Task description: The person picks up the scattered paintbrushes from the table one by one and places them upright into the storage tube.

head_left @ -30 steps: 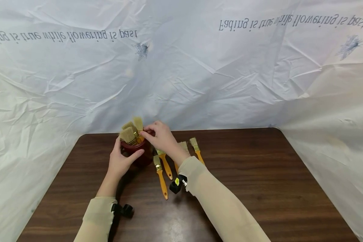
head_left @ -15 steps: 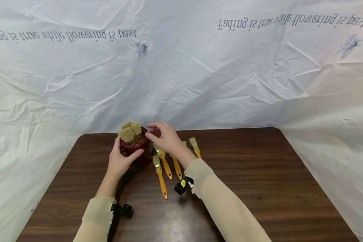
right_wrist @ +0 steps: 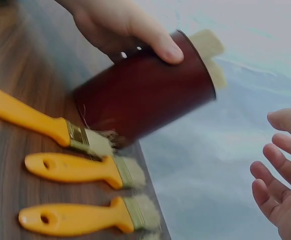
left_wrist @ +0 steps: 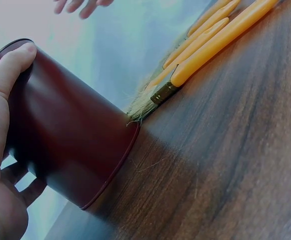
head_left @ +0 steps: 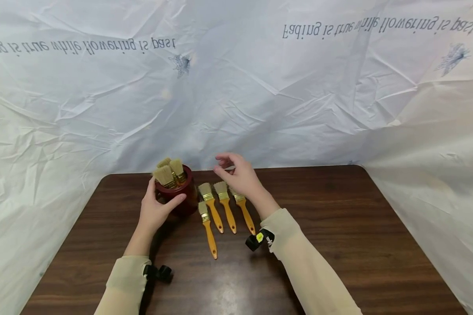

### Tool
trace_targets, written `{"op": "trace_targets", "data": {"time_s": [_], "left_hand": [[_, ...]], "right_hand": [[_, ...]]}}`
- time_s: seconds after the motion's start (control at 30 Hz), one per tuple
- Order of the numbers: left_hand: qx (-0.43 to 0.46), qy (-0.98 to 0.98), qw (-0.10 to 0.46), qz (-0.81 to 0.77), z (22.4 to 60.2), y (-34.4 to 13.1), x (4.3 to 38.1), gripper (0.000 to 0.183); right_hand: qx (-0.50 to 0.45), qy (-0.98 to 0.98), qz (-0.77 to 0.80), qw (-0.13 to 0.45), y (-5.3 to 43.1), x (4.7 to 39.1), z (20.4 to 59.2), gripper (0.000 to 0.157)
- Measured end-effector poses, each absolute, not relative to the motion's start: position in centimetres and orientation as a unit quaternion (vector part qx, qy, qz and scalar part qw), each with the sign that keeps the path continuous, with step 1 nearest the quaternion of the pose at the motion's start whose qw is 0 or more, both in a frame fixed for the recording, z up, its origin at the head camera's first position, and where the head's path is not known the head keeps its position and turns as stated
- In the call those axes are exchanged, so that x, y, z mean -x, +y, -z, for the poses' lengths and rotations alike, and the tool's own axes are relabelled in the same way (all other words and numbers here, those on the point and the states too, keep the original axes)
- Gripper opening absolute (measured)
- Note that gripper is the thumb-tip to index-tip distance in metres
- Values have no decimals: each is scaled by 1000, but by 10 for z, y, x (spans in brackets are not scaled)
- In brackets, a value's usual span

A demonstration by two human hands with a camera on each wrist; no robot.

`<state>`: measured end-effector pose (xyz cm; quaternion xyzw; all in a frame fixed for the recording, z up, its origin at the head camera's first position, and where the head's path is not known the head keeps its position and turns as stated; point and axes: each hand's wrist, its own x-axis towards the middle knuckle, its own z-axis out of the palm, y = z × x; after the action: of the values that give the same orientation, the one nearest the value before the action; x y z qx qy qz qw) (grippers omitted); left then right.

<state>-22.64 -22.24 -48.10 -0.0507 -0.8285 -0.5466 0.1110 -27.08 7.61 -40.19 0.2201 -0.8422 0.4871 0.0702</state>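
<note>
A wrinkled white sheet [head_left: 236,105], printed with dark upside-down lettering, rises behind the table [head_left: 339,240], whose smooth brown top shows streaked wood grain. Two beige sleeves [head_left: 307,267] extend over it. The left hand [head_left: 155,209] grips the side of a dark red cup [head_left: 187,199], thumb across the near wall, fingers round the left side. The right hand [head_left: 239,174] hangs above the loose brushes [head_left: 227,214], half open, fingers loosely bent, thumb apart, with nothing in its hold. The cup, a faintly glossy cylinder, stands on the left part of the table near the far edge, long axis vertical, mouth up. To its right lie the four loose brushes, bristles toward the far edge, long axes slanting so the smooth yellow-orange handles point back to the person and slightly right; the nearest brush [head_left: 210,238] has its bristles just beside the cup's foot. Inside the cup, pale brush heads [head_left: 164,176] stand bristles up, leaning over the rim. Shiny metal bands [right_wrist: 125,172] collar the bristles
</note>
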Motion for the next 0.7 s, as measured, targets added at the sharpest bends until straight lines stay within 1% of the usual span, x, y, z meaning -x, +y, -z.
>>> {"op": "trace_targets", "data": {"time_s": [0.3,0.6,0.7], "left_hand": [[51,-828,114,547,480,-222,225,105],[54,-826,120,548,483,-221,226,104],[53,-826,122,547,483,-222,225,103]], "right_hand": [[-185,-841,-497,103,117,261,419,37],[-141,-860,-476,115,151,246,450,34],[-120,-873,-459,115,160,243,462,36]]}}
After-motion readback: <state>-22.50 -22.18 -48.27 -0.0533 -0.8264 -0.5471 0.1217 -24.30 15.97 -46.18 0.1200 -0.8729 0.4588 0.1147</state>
